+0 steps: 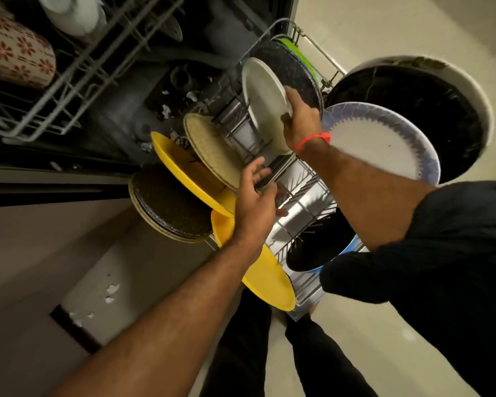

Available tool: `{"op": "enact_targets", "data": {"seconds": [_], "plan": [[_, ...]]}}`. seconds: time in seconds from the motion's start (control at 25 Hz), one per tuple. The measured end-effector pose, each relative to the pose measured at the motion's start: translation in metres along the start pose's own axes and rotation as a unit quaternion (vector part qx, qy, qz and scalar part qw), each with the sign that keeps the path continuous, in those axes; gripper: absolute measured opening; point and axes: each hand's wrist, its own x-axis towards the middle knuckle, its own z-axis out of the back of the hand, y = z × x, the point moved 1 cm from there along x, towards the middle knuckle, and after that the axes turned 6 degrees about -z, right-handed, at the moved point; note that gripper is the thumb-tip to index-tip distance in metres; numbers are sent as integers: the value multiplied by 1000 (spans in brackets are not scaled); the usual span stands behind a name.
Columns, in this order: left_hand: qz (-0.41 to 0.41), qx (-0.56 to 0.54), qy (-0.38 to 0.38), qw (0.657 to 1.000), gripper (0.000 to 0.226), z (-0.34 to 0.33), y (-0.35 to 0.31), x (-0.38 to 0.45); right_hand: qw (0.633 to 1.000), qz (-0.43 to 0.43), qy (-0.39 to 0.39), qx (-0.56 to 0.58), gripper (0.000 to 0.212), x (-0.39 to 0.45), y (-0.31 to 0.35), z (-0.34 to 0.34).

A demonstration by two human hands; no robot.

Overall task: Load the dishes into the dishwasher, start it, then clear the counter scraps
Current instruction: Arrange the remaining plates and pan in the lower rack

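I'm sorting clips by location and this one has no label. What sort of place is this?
Most likely a home kitchen, seen over an open dishwasher. A pulled-out wire lower rack holds upright plates such as a round yellow plate, and the right hand slots in a pale grey round plate. Tiled floor lies beyond.

The lower rack point(307, 190) is pulled out, with plates standing on edge. A white plate point(265, 103) stands upright at 12 o'clock, against a black speckled plate point(292, 70). Yellow plates point(181, 164) (two visible) lean at 8 o'clock beside a beige plate point(212, 147).
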Motion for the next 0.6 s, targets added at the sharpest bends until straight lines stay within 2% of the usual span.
{"op": "enact_targets", "data": {"seconds": [0.08, 0.2, 0.32, 0.4, 0.48, 0.6], "plan": [[-1, -2, 1, 1000, 47, 3, 2, -1, 999, 11, -26, -26, 66, -4, 16, 5], [7, -19, -8, 1000, 43, 10, 1, -1, 991, 15, -119, -54, 66, -18, 39, 27], [16, -27, -14, 999, 44, 19, 2, -6, 987, 31, -150, -53, 63, -37, 43, 39], [18, -27, -19, 999, 45, 22, 4, -8, 988, 50, -122, -77, 64, -38, 41, 31], [16, -27, -22, 999, 45, 21, 6, -8, 993, 42, -61, -96, 68, -22, 37, 13], [18, -34, -17, 999, 46, 18, 9, -5, 999, 19, 14, -33, 76, 5, 25, -13]]}}
